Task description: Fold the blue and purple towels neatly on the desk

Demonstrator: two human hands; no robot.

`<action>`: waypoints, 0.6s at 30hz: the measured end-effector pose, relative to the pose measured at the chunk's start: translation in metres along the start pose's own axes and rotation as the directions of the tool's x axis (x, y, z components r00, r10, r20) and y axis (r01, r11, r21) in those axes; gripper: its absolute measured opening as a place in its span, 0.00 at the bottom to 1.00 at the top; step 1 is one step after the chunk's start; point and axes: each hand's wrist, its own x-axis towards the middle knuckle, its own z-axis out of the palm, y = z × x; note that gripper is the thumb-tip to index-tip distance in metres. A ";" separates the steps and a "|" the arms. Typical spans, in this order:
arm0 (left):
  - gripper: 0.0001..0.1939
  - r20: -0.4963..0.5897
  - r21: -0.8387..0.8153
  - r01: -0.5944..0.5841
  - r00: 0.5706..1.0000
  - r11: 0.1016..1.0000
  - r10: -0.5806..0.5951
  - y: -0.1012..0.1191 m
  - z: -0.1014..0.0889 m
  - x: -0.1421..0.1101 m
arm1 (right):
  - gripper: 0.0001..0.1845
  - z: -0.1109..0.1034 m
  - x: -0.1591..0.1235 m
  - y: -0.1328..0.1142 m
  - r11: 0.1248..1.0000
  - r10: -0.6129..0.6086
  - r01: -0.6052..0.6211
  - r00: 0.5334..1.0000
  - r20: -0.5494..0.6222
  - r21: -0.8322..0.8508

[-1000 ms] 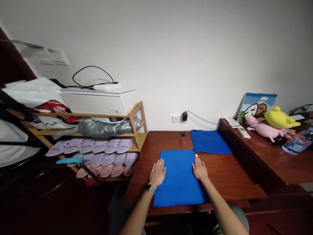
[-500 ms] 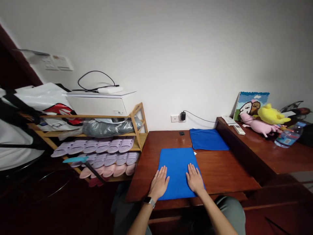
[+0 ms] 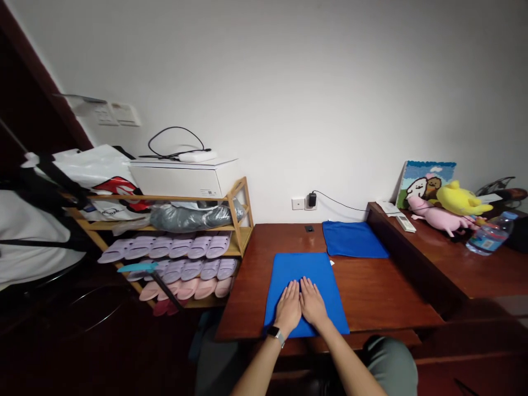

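A blue cloth (image 3: pixel 304 269) lies flat on the low wooden table (image 3: pixel 371 291), near its front edge. My left hand (image 3: pixel 289 308) rests palm down on the cloth's near half, fingers stretched out, a watch on its wrist. My right hand (image 3: pixel 312 302) lies flat right beside it, the two hands almost touching at the cloth's middle. Neither hand holds anything. A second blue cloth (image 3: pixel 353 240), folded, sits farther back on the table to the right.
A wooden rack (image 3: pixel 235 220) with rows of slippers and a white box stands to the left. A raised wooden ledge (image 3: pixel 454 258) on the right carries plush toys (image 3: pixel 454 206), a water bottle (image 3: pixel 489 234) and a remote. A charger is plugged into the wall socket (image 3: pixel 311 199).
Both hands slid from the cloth's side edges toward me, then inward until they met at its middle. The camera view shifted slightly.
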 end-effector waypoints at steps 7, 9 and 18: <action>0.33 -0.093 0.030 0.127 0.988 0.991 -0.124 -0.054 0.006 -0.039 | 0.38 -0.013 -0.025 0.088 0.978 0.194 -0.192 0.981 0.019 -0.083; 0.34 -0.116 0.032 0.156 0.982 0.987 -0.151 -0.065 0.000 -0.044 | 0.37 -0.021 -0.030 0.109 0.962 0.259 -0.258 0.966 0.002 -0.090; 0.32 -0.054 -0.007 -0.054 0.997 0.999 0.054 0.000 0.003 -0.007 | 0.36 0.013 -0.025 0.023 0.999 0.033 -0.030 0.996 -0.086 0.032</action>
